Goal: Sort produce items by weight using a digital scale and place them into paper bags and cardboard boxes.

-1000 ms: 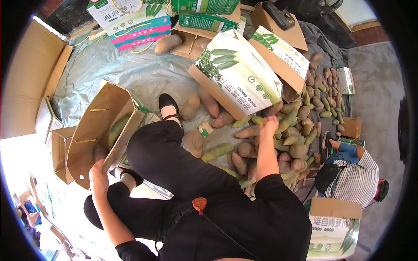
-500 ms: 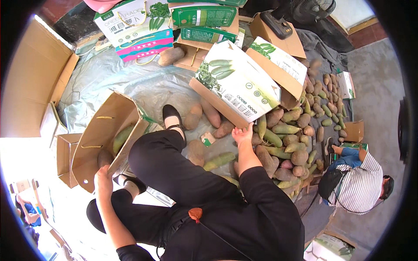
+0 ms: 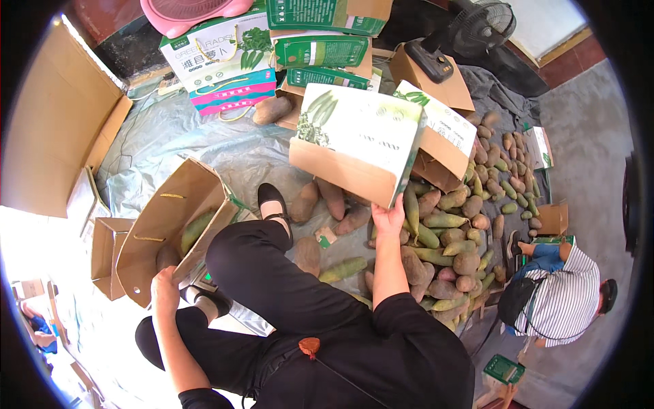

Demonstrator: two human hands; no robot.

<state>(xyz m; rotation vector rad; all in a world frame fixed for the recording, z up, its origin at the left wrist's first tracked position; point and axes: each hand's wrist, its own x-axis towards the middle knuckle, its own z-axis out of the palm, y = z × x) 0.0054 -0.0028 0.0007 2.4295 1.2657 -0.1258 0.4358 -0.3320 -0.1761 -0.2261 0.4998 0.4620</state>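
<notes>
While the left hand (image 3: 165, 292) is closed on the near rim of an open brown cardboard carton with yellow cord handles (image 3: 158, 217) at nine o'clock, the right hand (image 3: 388, 219) grips the lower corner of a white cardboard carton printed with green radishes (image 3: 368, 126), tilted at one o'clock. Both look stiff and light for their bulk — the brown one probably heavier, with a long green radish (image 3: 197, 230) and a brownish root (image 3: 167, 258) inside. Thin board may crease at one corner, so opposite edges seem a safer hold.

At two o'clock, a second white-and-brown carton (image 3: 446, 129) crowds the white one's right side. Mounded green and brown radishes (image 3: 449, 252), firm and likely to roll, lie toward four o'clock. Near the centre, the wearer's black-trousered leg (image 3: 286, 273) stands between the held cartons — an obstacle. Well apart, at four o'clock, is a person in a striped shirt (image 3: 562, 296).
</notes>
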